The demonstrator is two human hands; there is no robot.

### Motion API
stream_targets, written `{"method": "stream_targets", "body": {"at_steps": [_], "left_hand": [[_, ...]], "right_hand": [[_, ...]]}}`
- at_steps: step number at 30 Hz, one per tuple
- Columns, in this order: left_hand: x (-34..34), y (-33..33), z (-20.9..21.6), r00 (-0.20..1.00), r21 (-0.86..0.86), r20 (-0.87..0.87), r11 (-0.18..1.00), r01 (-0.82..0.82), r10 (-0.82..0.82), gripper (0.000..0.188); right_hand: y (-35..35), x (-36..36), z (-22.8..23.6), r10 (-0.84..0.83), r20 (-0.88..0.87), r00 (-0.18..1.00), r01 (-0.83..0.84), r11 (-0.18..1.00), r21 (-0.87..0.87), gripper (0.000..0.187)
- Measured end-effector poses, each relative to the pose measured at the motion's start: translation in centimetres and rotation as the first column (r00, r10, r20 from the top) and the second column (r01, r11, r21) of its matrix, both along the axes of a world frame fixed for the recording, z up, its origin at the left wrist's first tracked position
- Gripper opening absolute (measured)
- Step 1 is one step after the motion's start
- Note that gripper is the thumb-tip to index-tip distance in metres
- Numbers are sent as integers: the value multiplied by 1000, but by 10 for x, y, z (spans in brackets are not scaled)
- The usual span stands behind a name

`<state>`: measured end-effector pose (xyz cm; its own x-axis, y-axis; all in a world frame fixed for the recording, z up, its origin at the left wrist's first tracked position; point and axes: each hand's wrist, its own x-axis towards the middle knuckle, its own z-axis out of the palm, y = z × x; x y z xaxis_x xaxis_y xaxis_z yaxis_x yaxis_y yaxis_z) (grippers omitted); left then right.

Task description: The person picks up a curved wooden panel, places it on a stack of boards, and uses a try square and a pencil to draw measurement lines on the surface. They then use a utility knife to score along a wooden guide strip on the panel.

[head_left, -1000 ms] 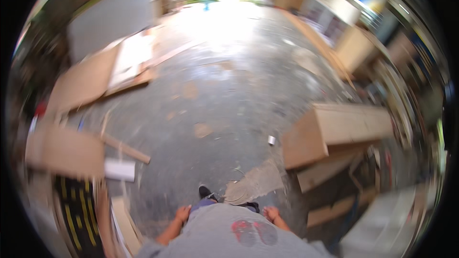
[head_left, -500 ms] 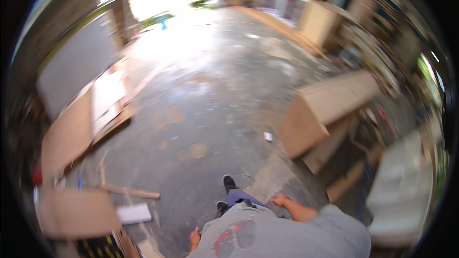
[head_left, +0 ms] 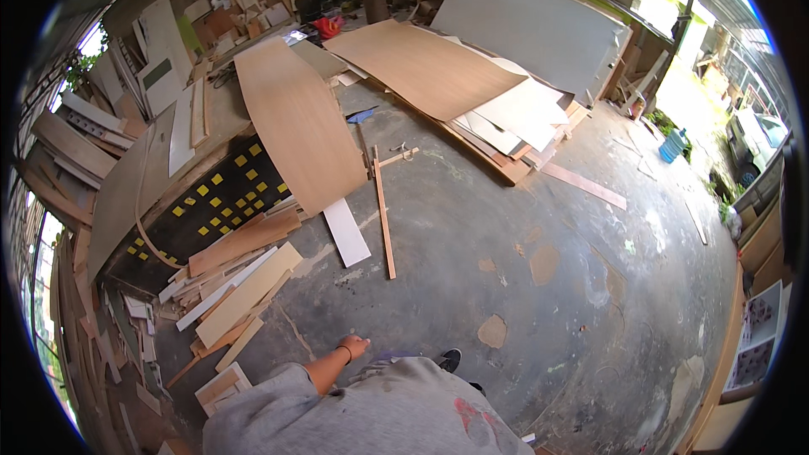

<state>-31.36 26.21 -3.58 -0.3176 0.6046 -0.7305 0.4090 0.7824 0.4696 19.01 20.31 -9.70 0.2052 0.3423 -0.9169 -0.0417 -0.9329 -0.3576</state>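
Observation:
My left hand (head_left: 356, 345), with a dark band at the wrist, hangs in front of my body over the grey concrete floor. Its fingers are curled in and nothing shows in them. It touches no object. Closest to it on the floor, to the left, is a pile of wood offcuts (head_left: 250, 293). Ahead of the hand lie a white board (head_left: 346, 232) and a thin wooden strip (head_left: 383, 219). My right hand is out of sight, hidden beyond my grey shirt.
A black-sided bench with yellow squares (head_left: 221, 192) stands left, a bent plywood sheet (head_left: 303, 118) draped over it. Stacked sheets (head_left: 430, 67) lie ahead beside a large grey panel (head_left: 531, 21). A blue water jug (head_left: 672, 147) stands far right, by the bright opening.
My view has swung left, bringing the bench and offcuts into full sight. The right hand has gone out of view. My left forearm now shows more fully.

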Motion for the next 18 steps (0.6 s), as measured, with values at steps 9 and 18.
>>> {"method": "stream_targets", "body": {"at_steps": [9,18], "left_hand": [[20,52,28,690,-49,185,707,-705,700,39],[-72,213,11,207,-221,256,266,-938,944,43]], "right_hand": [[286,-14,39,138,15,990,-136,943,304,27],[541,-249,128,405,-152,901,-300,839,455,29]]}}
